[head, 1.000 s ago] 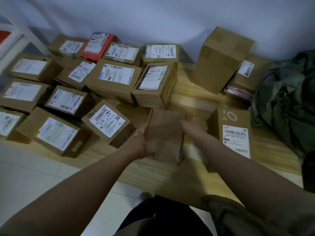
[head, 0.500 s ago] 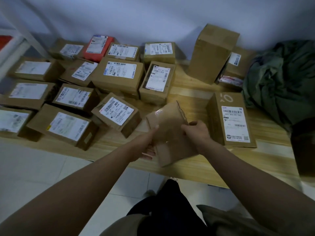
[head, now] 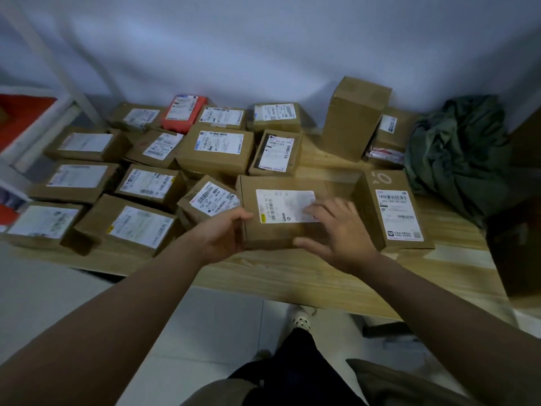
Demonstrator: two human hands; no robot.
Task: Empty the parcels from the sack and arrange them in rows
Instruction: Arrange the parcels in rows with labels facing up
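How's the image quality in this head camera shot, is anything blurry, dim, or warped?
Head view: dim, bluish light with soft shadows and no glare. The right hand is motion-blurred at its fingers, and the label on the held parcel is smeared. Wide-angle distortion bends the table edge and stretches the forearms. Corners darken, so the green sack shows little detail.

dim, bluish light with no clear source in view. shadows are soft, darkest at the right edge beside the sack (head: pixel 459 148). wide-angle bending curves the shelf (head: pixel 44 118) at left. the right hand (head: pixel 339 232) is motion-blurred; far labels unreadable.
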